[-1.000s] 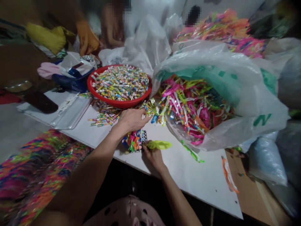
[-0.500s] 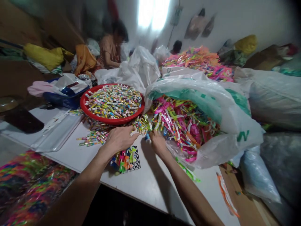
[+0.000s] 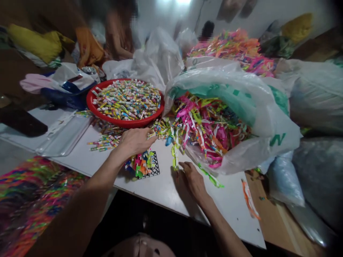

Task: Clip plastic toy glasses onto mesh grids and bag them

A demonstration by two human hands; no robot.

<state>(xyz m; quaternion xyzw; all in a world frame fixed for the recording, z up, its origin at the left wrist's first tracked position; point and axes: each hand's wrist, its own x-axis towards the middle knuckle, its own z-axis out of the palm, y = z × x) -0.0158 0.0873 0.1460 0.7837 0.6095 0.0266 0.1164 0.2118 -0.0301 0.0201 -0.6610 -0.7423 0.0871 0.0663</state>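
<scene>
My left hand [image 3: 135, 141] rests knuckles-up on the white table [image 3: 160, 189]. Its fingers are curled at the edge of a spill of small colourful tubes [image 3: 108, 141], and what they hold is hidden. Just below it lies a black grid [image 3: 154, 169] stuck with bright folded pieces [image 3: 140, 166]. My right hand [image 3: 191, 178] is low on the table near the front edge, fingertips pinched on the end of a yellow-green strip [image 3: 175, 157]. The strip trails up to the heap of colourful strips [image 3: 209, 125] spilling from a big white-and-green plastic bag [image 3: 241, 89].
A red bowl [image 3: 123, 123] heaped with small tubes stands behind my left hand. A clear flat tray [image 3: 61, 137] lies at the left, and bundles of finished bright strips [image 3: 34, 200] lie at the lower left. More sacks crowd the right. People sit at the back.
My right hand left the first green strip, reached to the bag's mouth and drew back toward the table's front edge with another strip. My left hand stayed by the tubes.
</scene>
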